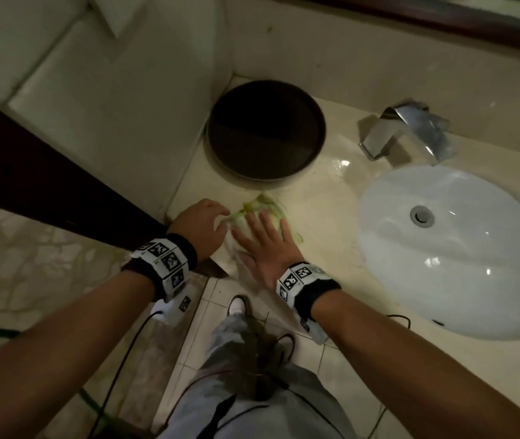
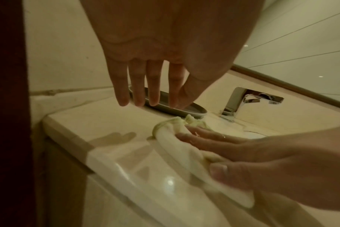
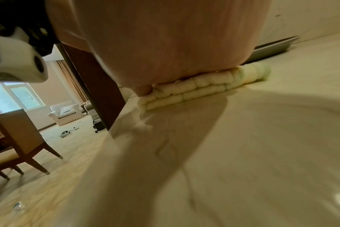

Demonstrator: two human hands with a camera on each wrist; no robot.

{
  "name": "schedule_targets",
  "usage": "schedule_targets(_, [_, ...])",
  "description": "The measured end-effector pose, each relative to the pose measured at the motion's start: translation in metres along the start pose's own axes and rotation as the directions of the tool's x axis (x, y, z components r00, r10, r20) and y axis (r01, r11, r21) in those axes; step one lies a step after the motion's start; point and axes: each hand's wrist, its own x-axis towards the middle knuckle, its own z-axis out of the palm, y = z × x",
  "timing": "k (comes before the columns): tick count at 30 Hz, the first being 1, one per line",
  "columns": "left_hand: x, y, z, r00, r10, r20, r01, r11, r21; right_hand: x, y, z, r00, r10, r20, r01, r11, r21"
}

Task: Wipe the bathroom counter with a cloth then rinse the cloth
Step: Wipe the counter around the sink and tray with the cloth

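Observation:
A pale cloth (image 1: 260, 207) with green edges lies bunched on the beige counter (image 1: 325, 210), near its front left corner. My right hand (image 1: 268, 245) lies flat on it, fingers straight and spread, pressing it down. In the left wrist view the right hand (image 2: 223, 147) covers the cloth (image 2: 169, 138), thumb resting along its near fold. The right wrist view shows my palm (image 3: 165, 46) on the folded cloth (image 3: 194, 87). My left hand (image 1: 203, 224) hovers just left of the cloth; its fingers (image 2: 153, 98) hang straight above the counter and hold nothing.
A dark round tray (image 1: 266, 131) sits in the back corner just beyond the cloth. A chrome faucet (image 1: 407, 131) and white oval sink (image 1: 454, 248) are to the right. A tiled wall (image 1: 109, 106) and dark wooden frame (image 1: 46, 185) bound the left side.

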Motion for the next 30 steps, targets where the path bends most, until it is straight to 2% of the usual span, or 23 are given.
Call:
schedule_targets(10, [-0.012,0.067,0.041,0.969,0.207,0.135,-0.215,0.975,0.054,-0.119,0.037,0.048,0.99,0.035,-0.135,-0.024,0.996,0.084])
schedule_targets(13, [-0.016,0.09,0.054,0.946,0.259,0.196,-0.278,0.958,0.077,-0.151,0.049,0.059,0.984,0.088,-0.157,-0.072,0.992,0.106])
schedule_targets(20, [-0.028,0.14,0.078,0.894,0.371,0.251,-0.4,0.914,0.073,-0.224,0.082,0.077,0.951,0.275,-0.139,-0.259,0.958,0.123])
schedule_targets(23, [-0.038,0.149,0.084,0.873,0.387,0.297,-0.424,0.903,0.073,-0.244,0.091,0.079,0.94,0.337,-0.053,-0.325,0.932,0.161])
schedule_targets(26, [-0.04,0.156,0.083,0.861,0.387,0.328,-0.43,0.901,0.064,-0.249,0.092,0.072,0.938,0.344,-0.032,-0.333,0.925,0.184])
schedule_targets(28, [-0.037,0.16,0.078,0.869,0.382,0.316,-0.418,0.907,0.053,-0.249,0.092,0.06,0.928,0.373,-0.017,-0.355,0.894,0.272])
schedule_targets(30, [-0.032,0.163,0.072,0.878,0.383,0.287,-0.412,0.91,0.046,-0.251,0.092,0.049,0.894,0.445,-0.057,-0.391,0.835,0.388])
